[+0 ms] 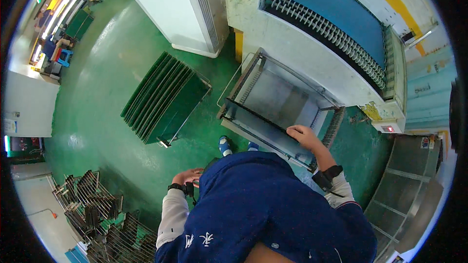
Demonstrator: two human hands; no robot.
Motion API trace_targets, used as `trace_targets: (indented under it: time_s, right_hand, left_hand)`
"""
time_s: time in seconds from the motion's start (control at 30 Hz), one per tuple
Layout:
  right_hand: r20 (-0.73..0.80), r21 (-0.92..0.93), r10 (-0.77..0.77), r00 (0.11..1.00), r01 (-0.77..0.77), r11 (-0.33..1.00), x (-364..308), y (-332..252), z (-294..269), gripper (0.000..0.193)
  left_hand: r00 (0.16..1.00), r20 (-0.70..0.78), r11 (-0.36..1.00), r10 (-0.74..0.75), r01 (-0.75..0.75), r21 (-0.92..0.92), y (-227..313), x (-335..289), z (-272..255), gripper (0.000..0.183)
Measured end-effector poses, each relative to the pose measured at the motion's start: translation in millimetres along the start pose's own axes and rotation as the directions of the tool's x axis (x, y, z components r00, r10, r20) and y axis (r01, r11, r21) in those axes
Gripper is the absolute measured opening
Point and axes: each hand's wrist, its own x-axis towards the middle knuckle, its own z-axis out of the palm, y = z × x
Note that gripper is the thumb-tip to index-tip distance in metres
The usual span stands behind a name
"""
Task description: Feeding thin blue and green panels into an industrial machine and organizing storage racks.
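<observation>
My right hand [305,137] is closed over the top edge of a thin blue-grey panel [258,125], which stands upright at the near side of a metal slotted rack cart [258,68]. The cart's pale bottom shows behind the panel, and its side rails are lined with slots. At my left side, my left hand [189,176] hangs low near the jacket, next to no rack. Its fingertips are partly hidden by the jacket, so its grip cannot be made out.
A roller conveyor machine [326,24] with a large blue board [341,12] on it stands beyond the cart. To the left is a rack of upright green panels [165,100]. Several metal racks [105,219] lie at lower left. A white cabinet [170,9] stands at the back.
</observation>
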Motion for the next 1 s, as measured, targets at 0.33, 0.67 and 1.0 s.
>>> trace_targets:
  time_s: [0.33, 0.67, 1.0]
  right_hand:
    - [-0.161, 0.010, -0.098, 0.982, 0.101, 0.995, 8, 14, 2, 0.035]
    - [-0.197, -0.214, -0.225, 0.954, 0.182, 0.960, 7, 0, 0, 0.036]
    - [-0.170, -0.258, -0.297, 0.940, 0.249, 0.933, 12, -3, 3, 0.034]
  left_hand:
    - [1.000, -0.014, 1.000, -0.010, 0.010, 0.020, 1, -11, -8, 0.084]
    - [1.000, 0.003, 0.997, -0.016, 0.016, 0.081, 36, -42, 5, 0.083]
    - [0.999, -0.016, 0.999, -0.047, 0.048, 0.025, 37, -56, 21, 0.078]
